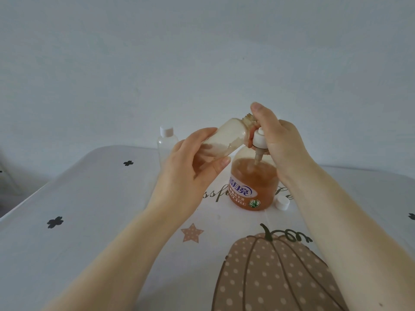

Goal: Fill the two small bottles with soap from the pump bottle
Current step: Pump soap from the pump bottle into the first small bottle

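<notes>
The capped clear plastic small bottle (166, 140) waits behind. The left hand (190, 167) wraps the open, tilted small bottle (226, 136); keep its mouth under the spout. The right hand (276, 140) curls over the orange soap pump bottle (252, 185); press slowly.

We see a plain, pale grey-white wall (157, 52) filling the upper half of the view, evenly lit by soft, diffuse light with no hard shadows. Below it stands the bench (67, 254), covered by a white cloth (101, 198) printed with small black flowers (55, 222), a pink dotted star (192, 232), a large brown polka-dot pumpkin (276, 277) and partly hidden cursive lettering. We note a dim strip of floor at far left.
</notes>
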